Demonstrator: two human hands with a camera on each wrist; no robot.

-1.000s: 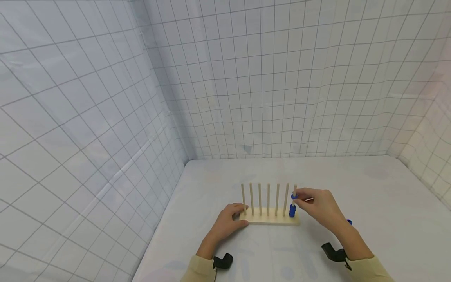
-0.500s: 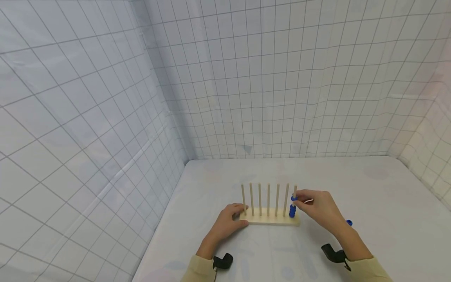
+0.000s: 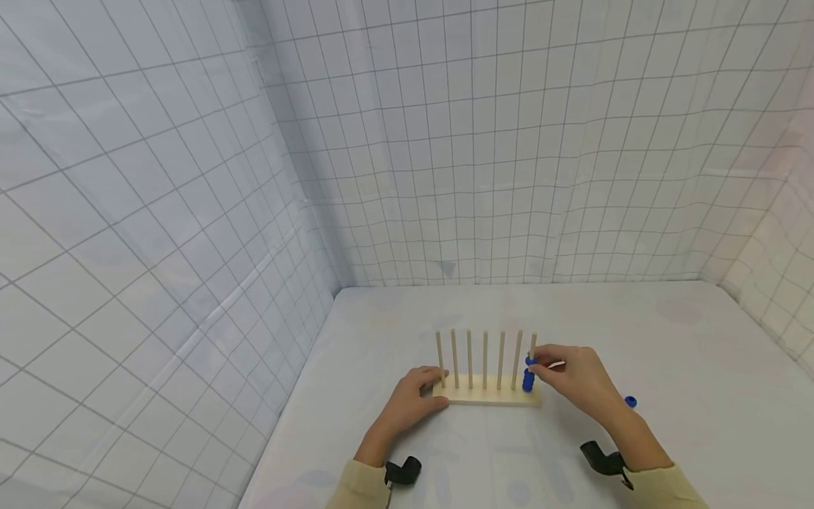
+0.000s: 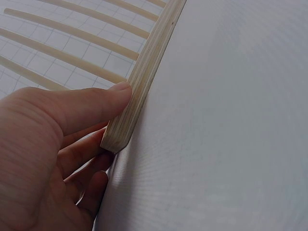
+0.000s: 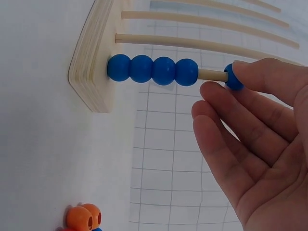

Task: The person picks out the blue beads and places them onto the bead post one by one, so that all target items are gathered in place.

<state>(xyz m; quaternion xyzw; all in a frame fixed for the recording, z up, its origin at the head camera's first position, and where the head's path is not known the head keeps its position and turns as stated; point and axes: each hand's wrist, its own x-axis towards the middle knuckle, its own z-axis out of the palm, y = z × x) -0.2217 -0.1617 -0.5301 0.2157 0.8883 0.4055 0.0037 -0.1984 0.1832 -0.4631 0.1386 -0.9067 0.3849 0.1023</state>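
We see a pale plywood base board with seven upright wooden dowels [image 3: 486, 391] standing on the white table [image 3: 687, 367], close in front of the person. The left hand [image 3: 412, 401] grips the board's left end: in the left wrist view the thumb [image 4: 91, 108] presses on the board's top face while the other fingers curl under and around the end of the board [image 4: 139, 91].

On the rightmost dowel [image 3: 533, 346] a stack of four round blue beads [image 5: 153, 70] sits pushed against the base, the beads touching one another. Just above that stack, apart from it with a short bare stretch of dowel between, a fifth blue bead [image 5: 233, 77] is threaded on the same dowel. The right hand [image 3: 575, 382] pinches this bead at its fingertips; in the right wrist view the index finger [image 5: 269, 79] lies over it, the remaining fingers are loosely bent beneath, and we cannot see the thumb.

To the right of the board, well apart from it, a small single blue bead [image 3: 630, 401] lies on the table. In the right wrist view two orange beads [image 5: 84, 217] lie together on the table surface, with a sliver of blue beside them
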